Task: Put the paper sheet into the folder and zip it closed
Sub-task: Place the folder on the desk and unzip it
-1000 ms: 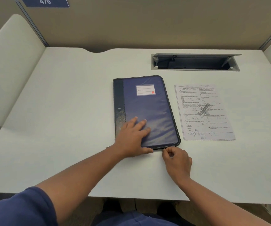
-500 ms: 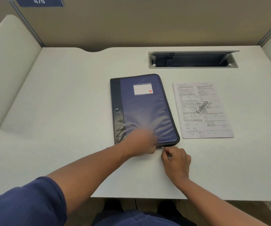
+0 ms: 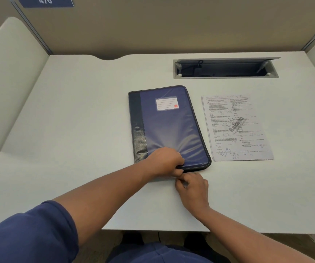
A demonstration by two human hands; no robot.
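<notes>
A dark blue zip folder with a white label lies flat in the middle of the white desk, still closed. To its right lies the printed paper sheet, flat and apart from the folder. My left hand grips the folder's near edge, fingers curled over it. My right hand is just below that edge, its thumb and fingers pinched together at the zip; the zip pull itself is hidden by the fingers.
A grey cable hatch stands open at the back right of the desk. Beige partition walls close in the desk at the back and both sides. A blue sign reading 476 hangs at the top left.
My left hand went from lying flat on the folder cover to curling over its near edge. My right hand shifted a little left along that edge, staying at the zip.
</notes>
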